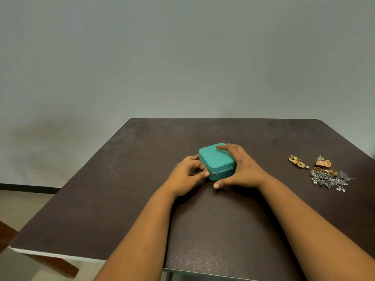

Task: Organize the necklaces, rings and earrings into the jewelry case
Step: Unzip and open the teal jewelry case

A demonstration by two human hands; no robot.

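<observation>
A small teal jewelry case (215, 159) sits zipped shut in the middle of the dark table (125, 199). My right hand (241, 169) holds its right side, fingers over the lid and thumb along the front. My left hand (186, 175) is at the case's left front corner, thumb and fingers pinching at the zipper pull (212, 174). A heap of jewelry lies far right: a gold earring (297, 161), an orange and gold earring (323, 162), gold rings (324, 170) and a tangle of silver necklaces (328, 181).
The table's far edge meets a plain grey wall (182, 57). Its left edge drops off to a light floor (20, 209). The jewelry heap lies close to the table's right edge.
</observation>
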